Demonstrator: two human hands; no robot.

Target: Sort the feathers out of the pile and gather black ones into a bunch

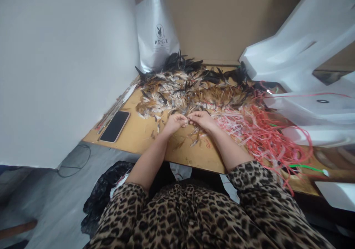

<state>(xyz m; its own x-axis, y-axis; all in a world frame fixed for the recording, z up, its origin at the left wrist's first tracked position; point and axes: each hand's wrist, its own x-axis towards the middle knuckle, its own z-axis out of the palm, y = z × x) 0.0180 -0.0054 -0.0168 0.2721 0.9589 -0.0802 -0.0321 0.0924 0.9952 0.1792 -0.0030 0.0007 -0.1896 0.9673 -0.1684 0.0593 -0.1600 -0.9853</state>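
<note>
My left hand (176,123) and my right hand (202,120) meet over the front of the wooden table, fingertips almost touching. Both are closed in a pinch. What lies between the fingers is too small to make out; it may be part of a feather, but I cannot tell. Just beyond them spreads a wide heap of brown, white and black feathers (177,90). A few loose feathers (197,135) lie below my hands on the tabletop. To the right of my right hand is a tangled pile of pink and red strips (263,134).
A phone (115,127) lies at the table's (135,136) left edge by a white wall. Behind the feathers stands a silvery bag (158,34). White foam-like pieces (299,49) crowd the right side. A green cord (307,167) lies near the front right. A black plastic bag (102,197) sits below.
</note>
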